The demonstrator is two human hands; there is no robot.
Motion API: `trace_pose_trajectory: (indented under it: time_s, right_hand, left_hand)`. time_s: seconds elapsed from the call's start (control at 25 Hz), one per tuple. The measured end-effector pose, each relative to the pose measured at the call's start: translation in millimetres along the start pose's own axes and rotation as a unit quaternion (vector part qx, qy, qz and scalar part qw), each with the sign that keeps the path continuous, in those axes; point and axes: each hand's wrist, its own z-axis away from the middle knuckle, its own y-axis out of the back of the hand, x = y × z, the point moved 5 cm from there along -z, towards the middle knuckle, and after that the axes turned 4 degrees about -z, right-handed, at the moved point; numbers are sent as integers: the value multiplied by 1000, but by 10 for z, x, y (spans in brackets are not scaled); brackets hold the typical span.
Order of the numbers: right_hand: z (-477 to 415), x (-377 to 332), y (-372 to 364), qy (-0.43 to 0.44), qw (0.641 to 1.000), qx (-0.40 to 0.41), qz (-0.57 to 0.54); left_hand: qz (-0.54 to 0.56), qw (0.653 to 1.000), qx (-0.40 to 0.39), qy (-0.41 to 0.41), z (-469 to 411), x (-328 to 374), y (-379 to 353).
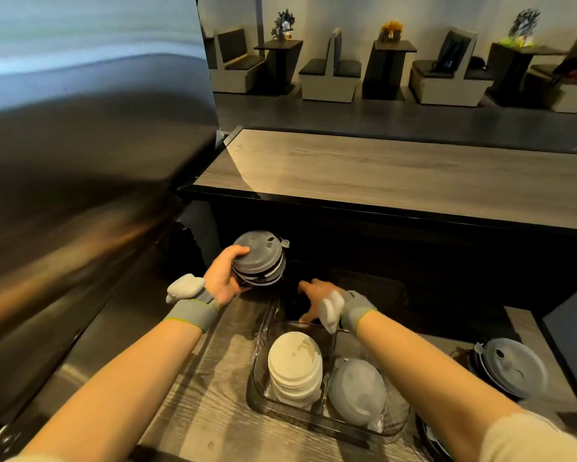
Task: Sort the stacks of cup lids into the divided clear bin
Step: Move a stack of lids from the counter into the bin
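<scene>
My left hand (225, 276) grips a stack of clear grey cup lids (258, 258), held tilted just past the far left corner of the divided clear bin (258, 385). My right hand (317, 300) hovers over the bin's dark far end, fingers spread, holding nothing. In the bin's near part a stack of white lids (295, 366) fills the left compartment. A stack of translucent domed lids (358, 391) lies in the right one. Another stack of grey lids (512, 368) rests on the counter to the right of the bin.
The bin sits on a wood-grain counter (207, 378). A large steel appliance (73, 181) rises on the left. A higher wooden bar top (397, 175) runs across behind. More dark lids (430, 435) peek out at the bottom right.
</scene>
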Motion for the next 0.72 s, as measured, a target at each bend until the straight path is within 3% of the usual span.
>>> trace_pose_trajectory:
  time_s: [0.12,0.2,0.24,0.32,0.36,0.4,0.48,0.56,0.72]
  right_hand:
    - [-146,33,-116,6,999,-32,31]
    - [-138,44,64,7,997,56,-60]
    - [-84,56,224,2,981,134,-141]
    - [129,20,537,25,906,290,-307]
    - [254,-63,659,66,876,323,-353]
    - [361,-182,751,111,869,321,-359]
    - [433,-451,760,170,912,239,-287]
    - [426,-562,706,172,937,191,-236]
    - [410,-471,669,144,899,202,-360]
  left_hand:
    - [-28,1000,-8,3,-75,-65,40]
    - [-36,999,-13,0,-85,-86,56]
    - [-37,999,-15,-6,-82,-80,55]
    - [-42,999,-15,-23,-41,-39,22]
    - [-47,998,-12,-32,-8,-13,-2]
    - [-54,998,-9,-39,24,9,-37]
    - [-76,996,-7,-45,82,25,-121]
    - [-74,996,-22,-39,137,1,-197]
    - [33,995,-97,-17,201,-89,-280]
